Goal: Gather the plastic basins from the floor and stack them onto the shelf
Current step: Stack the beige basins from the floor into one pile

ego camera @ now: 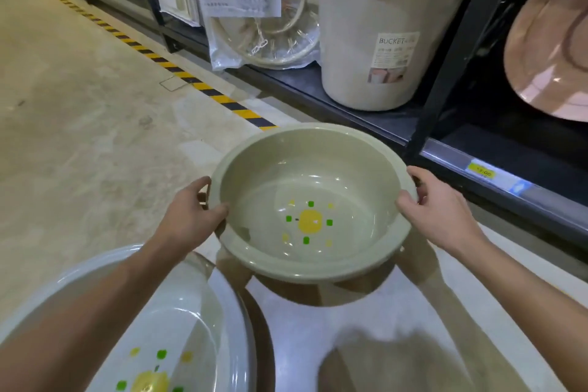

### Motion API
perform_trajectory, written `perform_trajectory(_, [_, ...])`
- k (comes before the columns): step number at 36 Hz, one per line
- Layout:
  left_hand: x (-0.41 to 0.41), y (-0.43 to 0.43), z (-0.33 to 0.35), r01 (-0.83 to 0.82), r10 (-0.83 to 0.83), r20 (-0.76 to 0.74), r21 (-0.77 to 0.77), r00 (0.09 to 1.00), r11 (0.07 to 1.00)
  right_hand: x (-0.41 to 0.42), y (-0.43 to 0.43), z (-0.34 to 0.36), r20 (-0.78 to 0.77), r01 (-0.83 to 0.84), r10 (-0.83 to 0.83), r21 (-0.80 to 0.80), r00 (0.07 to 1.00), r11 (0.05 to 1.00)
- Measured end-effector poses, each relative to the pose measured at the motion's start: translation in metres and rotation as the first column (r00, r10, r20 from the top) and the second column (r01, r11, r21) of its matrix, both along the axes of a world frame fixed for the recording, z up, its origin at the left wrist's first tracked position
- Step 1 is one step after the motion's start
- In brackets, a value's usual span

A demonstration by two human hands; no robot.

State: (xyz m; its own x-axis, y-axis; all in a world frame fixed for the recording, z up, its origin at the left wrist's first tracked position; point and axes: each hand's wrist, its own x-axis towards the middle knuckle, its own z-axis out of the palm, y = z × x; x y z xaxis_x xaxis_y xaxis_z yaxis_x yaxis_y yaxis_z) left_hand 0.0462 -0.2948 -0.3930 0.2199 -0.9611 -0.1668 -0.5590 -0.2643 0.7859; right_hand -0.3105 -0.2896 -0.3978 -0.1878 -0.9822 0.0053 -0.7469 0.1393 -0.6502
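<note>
The concrete floor spreads out under and to the left of the green basin, and that basin is our marker for everything here. Beyond it and to its right runs the dark shelf. Lower left of the green basin, a paler basin sits on the floor, partly under our left forearm, with the same yellow-and-green print at its bottom. The green basin itself is up off the floor, level and mouth-up, with its shadow below it, close in front of the shelf edge. Straight beyond it on the shelf stands a beige bucket. Far right of it, a pink basin leans on its side. Beyond and slightly left, we see a bagged clip hanger, and yellow-black tape crosses the floor there. Our left hand grips the basin's left rim, thumb inside. Our right hand clamps the right rim, thumb on top. A yellow price label sits on the shelf edge, just right.
</note>
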Motion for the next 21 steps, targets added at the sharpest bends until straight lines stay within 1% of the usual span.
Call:
perform_trajectory(4, [0.022,0.013,0.024,-0.014,0.013,-0.01,-0.093,1.0,0.996,0.011,0.017,0.028,0.06,-0.007,0.012,-0.083,0.998,0.997])
perform_trajectory(8, [0.053,0.036,0.055,-0.02,0.012,-0.051,-0.164,0.999,0.986,0.03,0.035,0.055,0.037,-0.029,0.035,-0.167,0.999,0.985])
perform_trajectory(12, [0.088,0.066,0.087,-0.025,0.018,-0.033,-0.226,0.999,0.974,0.059,0.056,0.081,0.059,-0.052,0.066,-0.203,0.996,0.978])
perform_trajectory(17, [0.132,0.119,0.114,-0.063,0.071,0.026,-0.235,0.997,0.97,0.1,0.08,0.101,0.054,-0.1,0.113,-0.197,0.992,0.975])
perform_trajectory(21, [0.165,0.165,0.125,-0.083,0.098,0.061,-0.216,0.993,0.973,0.135,0.105,0.112,0.05,-0.187,0.2,-0.19,0.978,0.964])
